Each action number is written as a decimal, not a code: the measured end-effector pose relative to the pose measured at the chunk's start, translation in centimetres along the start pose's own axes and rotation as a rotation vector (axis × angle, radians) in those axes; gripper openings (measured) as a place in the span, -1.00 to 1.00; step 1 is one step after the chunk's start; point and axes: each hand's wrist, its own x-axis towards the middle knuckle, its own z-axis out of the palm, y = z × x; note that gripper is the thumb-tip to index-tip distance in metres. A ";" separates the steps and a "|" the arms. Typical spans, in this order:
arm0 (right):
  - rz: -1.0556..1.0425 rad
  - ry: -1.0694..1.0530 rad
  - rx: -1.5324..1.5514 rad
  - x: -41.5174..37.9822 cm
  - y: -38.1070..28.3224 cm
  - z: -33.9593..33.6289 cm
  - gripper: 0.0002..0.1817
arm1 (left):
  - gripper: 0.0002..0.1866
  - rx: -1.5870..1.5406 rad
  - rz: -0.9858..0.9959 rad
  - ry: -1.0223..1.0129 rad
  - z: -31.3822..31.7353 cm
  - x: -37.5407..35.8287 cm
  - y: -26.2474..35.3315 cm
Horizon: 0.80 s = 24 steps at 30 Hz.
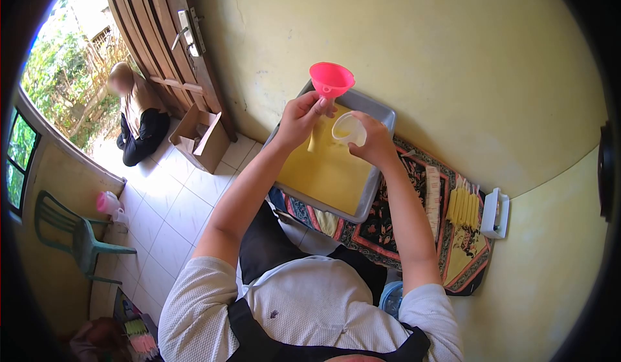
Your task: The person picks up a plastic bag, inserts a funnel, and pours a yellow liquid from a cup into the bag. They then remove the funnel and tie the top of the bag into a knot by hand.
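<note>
Head view. Our left hand (303, 117) is closed around a pink funnel (331, 79) by its stem, a thin yellow tube (314, 139) hanging below the fingers. Our right hand (370, 139) grips a small white cup (346, 129), tilted toward the funnel. Both hover over a grey tray (375, 187) filled with yellow liquid, resting on a patterned mat (388, 232). Filled yellow tubes (464, 207) lie on the mat to the right, beside a white sealer (495, 213). A person (136, 119) sits by the door.

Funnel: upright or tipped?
Upright. The funnel has its wide mouth up and spout down, held by the left hand over the tray.
</note>
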 end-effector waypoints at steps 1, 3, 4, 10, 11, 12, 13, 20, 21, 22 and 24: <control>0.010 0.038 0.033 0.2 -0.3 -0.5 -0.09 | -0.67 0.001 -0.002 0.004 0.0 0.0 0.0; 0.028 0.099 0.076 0.6 -1.0 -1.8 -0.10 | -0.66 0.004 -0.008 0.012 0.1 0.0 0.0; 0.035 0.121 0.085 0.9 -1.6 -2.8 -0.11 | -0.66 0.005 -0.017 0.007 0.0 0.0 -0.1; -0.164 0.406 -0.039 4.6 -3.8 -8.4 -0.12 | -0.68 0.008 -0.025 0.001 0.1 0.1 0.0; -0.179 0.431 -0.078 5.3 -4.5 -9.5 -0.13 | -0.68 0.012 -0.024 -0.001 0.1 0.1 0.0; -0.194 0.455 -0.118 5.9 -5.2 -10.6 -0.13 | -0.67 0.015 -0.024 -0.004 0.1 0.1 0.0; -0.209 0.479 -0.157 6.5 -5.9 -11.6 -0.14 | -0.67 0.024 -0.029 -0.012 0.1 0.1 0.0; -0.405 0.430 -0.441 9.2 -9.0 -14.9 -0.18 | -0.65 0.033 -0.052 -0.019 0.1 0.1 0.3; -0.425 0.422 -0.479 9.3 -9.3 -14.9 -0.18 | -0.66 0.028 -0.053 -0.015 0.2 0.1 0.3; -0.445 0.414 -0.517 9.5 -9.6 -14.8 -0.18 | -0.66 0.029 -0.045 -0.017 0.2 0.1 0.3; -0.478 0.401 -0.584 9.7 -10.1 -14.5 -0.18 | -0.66 0.031 -0.028 -0.021 0.2 0.1 0.2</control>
